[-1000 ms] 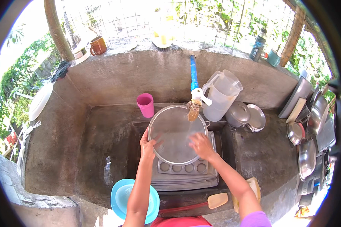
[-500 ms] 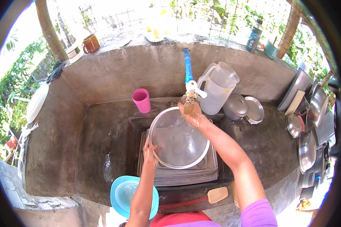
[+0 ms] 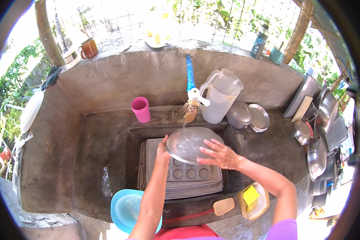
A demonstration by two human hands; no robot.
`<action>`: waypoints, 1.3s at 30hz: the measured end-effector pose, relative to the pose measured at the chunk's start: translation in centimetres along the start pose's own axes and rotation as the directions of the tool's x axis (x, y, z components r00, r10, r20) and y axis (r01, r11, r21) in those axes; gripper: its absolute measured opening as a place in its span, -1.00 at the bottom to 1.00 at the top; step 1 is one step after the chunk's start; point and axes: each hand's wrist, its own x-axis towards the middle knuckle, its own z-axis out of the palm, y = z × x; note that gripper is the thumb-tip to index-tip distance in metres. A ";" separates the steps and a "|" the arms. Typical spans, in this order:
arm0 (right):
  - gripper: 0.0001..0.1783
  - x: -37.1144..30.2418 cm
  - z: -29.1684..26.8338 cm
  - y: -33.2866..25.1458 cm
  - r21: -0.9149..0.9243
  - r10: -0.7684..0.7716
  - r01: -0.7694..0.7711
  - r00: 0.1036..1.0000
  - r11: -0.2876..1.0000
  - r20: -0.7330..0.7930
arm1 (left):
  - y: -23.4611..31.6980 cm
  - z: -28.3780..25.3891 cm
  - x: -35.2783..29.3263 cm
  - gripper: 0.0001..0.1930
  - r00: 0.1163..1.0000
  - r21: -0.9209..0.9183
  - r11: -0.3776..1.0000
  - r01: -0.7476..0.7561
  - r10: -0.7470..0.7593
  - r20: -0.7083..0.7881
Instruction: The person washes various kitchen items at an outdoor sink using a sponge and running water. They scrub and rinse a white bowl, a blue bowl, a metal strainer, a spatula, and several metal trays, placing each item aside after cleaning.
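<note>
A round metal bowl (image 3: 190,142) is tilted with its outer bottom facing up, under a tap (image 3: 193,94) with a white handle and cloth wrapped round its spout. A thin stream of water seems to fall at its far edge. My left hand (image 3: 163,151) grips the bowl's left rim. Spread over the right side of the bowl, my right hand (image 3: 220,155) lies with fingers apart, touching the surface. Beneath, a muffin tin (image 3: 190,173) rests on a stack of flat baking trays (image 3: 188,191) in the sunken basin.
A pink cup (image 3: 141,110), a clear pitcher (image 3: 222,98) and a lidded pot (image 3: 240,115) stand along the back wall. A blue basin (image 3: 118,208) is at the near left. A tub (image 3: 264,203) with a yellow sponge (image 3: 250,195) sits near right. Metal pans (image 3: 317,158) lean farther right.
The bowl has turned over from its inside showing to its outside showing. My right hand has come down from the tap onto the bowl's right side, uncovering the muffin tin and sponge tub.
</note>
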 end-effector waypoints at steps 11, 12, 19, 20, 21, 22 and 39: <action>-0.77 8.9 -4.7 5.1 0.960 0.873 -0.118 0.455 0.254 -0.175 | -4.1 11.0 5.1 -0.73 0.954 0.953 -0.067 -0.294 0.040 0.297; -0.78 9.8 -5.0 4.7 0.949 0.912 -0.238 0.398 0.207 -0.099 | -3.9 10.9 5.3 -0.73 0.938 0.932 -0.123 -0.341 0.029 0.346; -0.69 14.5 -5.5 0.8 0.906 0.899 -0.312 0.415 0.286 -0.141 | -1.5 8.7 1.6 -0.78 0.883 0.884 0.023 -0.467 0.062 0.465; -0.62 14.6 -5.5 1.1 0.890 0.854 -0.338 0.511 0.306 -0.099 | -0.9 8.7 0.6 -0.76 0.908 0.908 -0.049 -0.416 0.034 0.418; -0.61 14.6 -5.4 1.5 0.905 0.845 -0.280 0.516 0.320 -0.140 | -0.4 8.8 -0.5 -0.75 0.921 0.921 -0.047 -0.386 0.027 0.387; -0.59 14.0 -5.2 2.0 0.921 0.822 -0.238 0.554 0.308 -0.132 | -0.1 8.8 -1.7 -0.73 0.935 0.934 -0.044 -0.354 0.019 0.355; -0.71 -5.9 5.7 -7.4 0.928 0.844 0.229 -0.393 -0.295 0.366 | -10.5 5.3 -13.3 -0.77 0.808 0.761 -0.481 -0.436 0.164 0.566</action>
